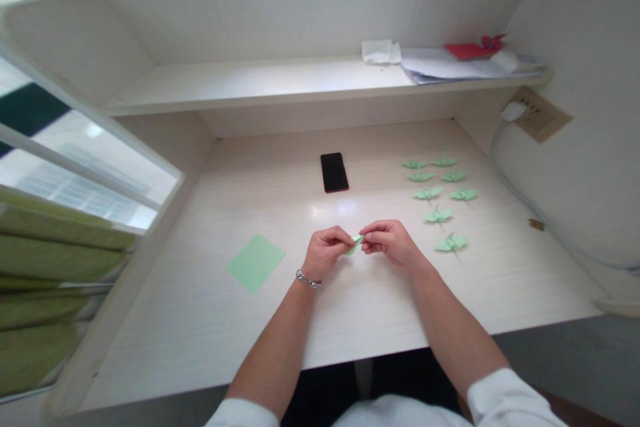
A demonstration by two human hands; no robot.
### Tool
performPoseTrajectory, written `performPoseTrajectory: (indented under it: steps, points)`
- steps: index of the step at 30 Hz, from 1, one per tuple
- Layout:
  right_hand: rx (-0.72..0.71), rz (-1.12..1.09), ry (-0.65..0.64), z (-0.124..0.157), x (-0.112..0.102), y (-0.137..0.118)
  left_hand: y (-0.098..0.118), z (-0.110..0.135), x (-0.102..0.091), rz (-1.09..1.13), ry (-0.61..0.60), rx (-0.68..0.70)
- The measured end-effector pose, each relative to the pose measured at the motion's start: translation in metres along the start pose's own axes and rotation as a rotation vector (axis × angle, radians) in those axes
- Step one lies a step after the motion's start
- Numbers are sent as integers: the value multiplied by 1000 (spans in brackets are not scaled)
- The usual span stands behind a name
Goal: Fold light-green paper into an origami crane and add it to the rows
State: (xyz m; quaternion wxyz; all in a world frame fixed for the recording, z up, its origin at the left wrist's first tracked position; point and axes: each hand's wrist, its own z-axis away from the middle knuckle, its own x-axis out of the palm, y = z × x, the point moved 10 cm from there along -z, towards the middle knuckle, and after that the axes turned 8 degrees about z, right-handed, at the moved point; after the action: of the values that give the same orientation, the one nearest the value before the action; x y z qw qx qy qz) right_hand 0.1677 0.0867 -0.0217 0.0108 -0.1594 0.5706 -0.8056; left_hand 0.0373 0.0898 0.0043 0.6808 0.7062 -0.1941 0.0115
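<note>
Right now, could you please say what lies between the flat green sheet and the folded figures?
In the head view, the left hand and right hand, holding a small green paper; farther back, the phone.

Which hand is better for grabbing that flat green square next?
Probably the left hand: the green square lies on that side, nearer it than the right hand. Both hands are at the folded paper, so the left would need to let go first.

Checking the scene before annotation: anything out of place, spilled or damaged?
No spill or obvious damage. One oddity: a small brown piece to the right of the green folded figures. It's unlike the green paper, and I can't tell what it is. The square green sheet lies flat.
</note>
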Motion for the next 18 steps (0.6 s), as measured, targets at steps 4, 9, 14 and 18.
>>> performPoseTrajectory:
  steps: [4, 9, 14, 18]
  points:
    - [-13, 39, 70, 0, -3, -1, 1, 0, 0, -17, -2, 13]
    - [-24, 50, 92, -1, -3, -1, 2, -1, -1, -30, -3, 23]
    - [-36, 161, 29, -2, 1, 2, -1, -1, 1, -121, -14, 11]
    - [-68, 265, 27, -4, 0, 3, -8, -1, 1, -144, -7, -45]
